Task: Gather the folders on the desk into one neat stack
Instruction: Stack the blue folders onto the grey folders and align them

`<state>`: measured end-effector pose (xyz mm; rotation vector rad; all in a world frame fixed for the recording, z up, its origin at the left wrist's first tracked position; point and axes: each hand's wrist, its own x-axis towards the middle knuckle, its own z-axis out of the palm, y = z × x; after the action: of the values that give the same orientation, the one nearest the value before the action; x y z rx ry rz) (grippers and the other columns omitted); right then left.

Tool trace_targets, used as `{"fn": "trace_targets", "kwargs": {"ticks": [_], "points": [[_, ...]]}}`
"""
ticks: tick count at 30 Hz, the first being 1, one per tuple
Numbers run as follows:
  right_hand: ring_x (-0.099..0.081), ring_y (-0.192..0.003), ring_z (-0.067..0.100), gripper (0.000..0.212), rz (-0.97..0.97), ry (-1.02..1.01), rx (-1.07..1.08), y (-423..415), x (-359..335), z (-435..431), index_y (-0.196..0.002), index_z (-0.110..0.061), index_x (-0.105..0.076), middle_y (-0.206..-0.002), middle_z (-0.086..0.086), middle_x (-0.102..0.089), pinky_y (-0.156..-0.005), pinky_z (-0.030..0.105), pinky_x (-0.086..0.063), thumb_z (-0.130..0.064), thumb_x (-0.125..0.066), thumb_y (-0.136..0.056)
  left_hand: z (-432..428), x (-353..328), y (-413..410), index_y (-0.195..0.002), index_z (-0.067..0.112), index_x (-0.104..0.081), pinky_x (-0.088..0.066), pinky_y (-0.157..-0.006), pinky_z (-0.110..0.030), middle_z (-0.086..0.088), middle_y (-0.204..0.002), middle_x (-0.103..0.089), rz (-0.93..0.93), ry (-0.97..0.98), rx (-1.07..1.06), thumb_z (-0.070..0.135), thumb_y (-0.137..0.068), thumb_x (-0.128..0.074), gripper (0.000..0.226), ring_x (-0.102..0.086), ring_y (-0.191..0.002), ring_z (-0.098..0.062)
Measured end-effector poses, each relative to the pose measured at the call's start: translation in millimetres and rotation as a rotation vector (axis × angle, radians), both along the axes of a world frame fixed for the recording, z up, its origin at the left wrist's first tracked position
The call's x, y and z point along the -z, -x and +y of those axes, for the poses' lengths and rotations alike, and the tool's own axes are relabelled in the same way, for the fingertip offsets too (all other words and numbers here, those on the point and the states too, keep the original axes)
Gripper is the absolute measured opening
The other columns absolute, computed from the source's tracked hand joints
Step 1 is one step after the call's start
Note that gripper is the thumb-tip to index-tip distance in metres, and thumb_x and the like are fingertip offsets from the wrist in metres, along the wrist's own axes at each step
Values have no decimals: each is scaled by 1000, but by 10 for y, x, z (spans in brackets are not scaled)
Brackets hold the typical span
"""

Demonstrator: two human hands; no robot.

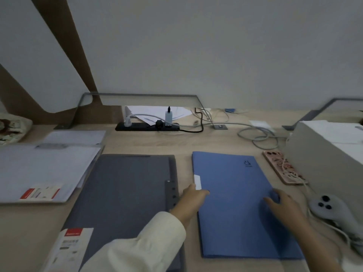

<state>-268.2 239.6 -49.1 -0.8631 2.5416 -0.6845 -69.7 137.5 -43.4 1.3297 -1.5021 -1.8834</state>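
Observation:
A blue folder [233, 195] lies flat on the wooden desk at the right, with a small white tab sticking out of its left edge. My left hand [191, 200] rests at that left edge by the tab, fingers over the cover. My right hand [282, 205] lies on the folder's right side with fingers spread. A dark grey folder [125, 195] with a red-and-white label lies to the left. A clear pale folder [45, 169] with papers and a red label sits at the far left.
A black power strip [147, 126] with plugs and cables runs along the back. A pink phone [282, 167] and a white box [324, 146] stand at the right. A grey controller [332, 211] with a cable lies near my right hand.

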Motion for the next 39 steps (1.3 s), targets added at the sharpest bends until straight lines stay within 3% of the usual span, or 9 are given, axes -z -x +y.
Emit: {"fn": "trace_targets", "kwargs": {"ticks": [4,10,14,19,22,27,31,35,39], "points": [[-50,-122,36,50,-41,75,-11,52,-1,7,-137,-2,-42,-133,22,-55,-95,35,-38,-15,-52,-90,-262,365,163,-123,9,-51,-49,-97,-47,-12,-119,-63,-40,-9,-49,29,-43,-53,82,-63,-104,-30],[-51,-123,35,50,-107,106,21,83,-2,19,-137,-5,-43,-135,18,-54,-97,37,-39,-17,-52,-89,-105,44,167,-97,2,-56,-47,-81,-32,-13,-100,-61,-17,-88,-78,16,-65,-50,35,-59,-88,-27],[-59,-110,33,51,-197,133,64,183,32,10,-128,-7,-51,-121,13,-63,-92,40,-46,-25,-54,-81,63,40,232,-121,5,-42,-51,-90,-38,-13,-117,-60,-89,-7,-69,20,-82,-51,42,-62,-100,-27],[-49,-80,24,17,-348,257,123,55,-186,3,-82,-9,-53,-76,5,-49,-69,30,-36,-26,-57,-81,176,-213,95,-121,17,-41,-53,-90,-41,-6,-109,-60,28,148,-105,25,-90,-50,33,-62,-101,-26],[-47,-88,18,16,-428,406,101,-192,-353,-36,-93,-9,-54,-89,4,-54,-92,39,-38,-25,-51,-92,126,-526,-216,-119,15,-43,-51,-81,-33,-6,-108,-61,106,265,-126,19,-92,-49,28,-62,-93,-20],[-57,-73,12,27,-529,483,-66,-812,-468,-309,-116,-8,-57,-96,7,-64,-59,26,-40,-19,-50,-92,-152,-788,-1072,-112,19,-43,-46,-61,-20,5,-91,-58,20,359,-219,14,-91,-53,24,-58,-75,-8],[-65,-93,26,36,-548,430,-225,-1413,-376,-567,-127,-6,-51,-118,13,-64,-70,30,-51,-16,-52,-91,-327,-672,-1821,-119,6,-51,-51,-74,-35,-12,-106,-65,-130,249,-317,13,-89,-55,31,-64,-89,-29],[-63,-98,28,41,-443,356,-329,-1828,-143,-715,-131,-6,-48,-125,13,-62,-80,35,-51,-19,-51,-92,-371,-437,-2212,-112,6,-53,-44,-61,-27,-11,-99,-63,-213,201,-362,5,-90,-51,22,-59,-75,-18],[-60,-110,30,41,-317,299,-349,-1996,3,-757,-132,-8,-46,-128,11,-61,-78,30,-45,-21,-49,-93,-421,-208,-2325,-114,5,-54,-41,-59,-24,-17,-114,-59,-247,183,-427,4,-88,-52,26,-56,-85,-25]]}}
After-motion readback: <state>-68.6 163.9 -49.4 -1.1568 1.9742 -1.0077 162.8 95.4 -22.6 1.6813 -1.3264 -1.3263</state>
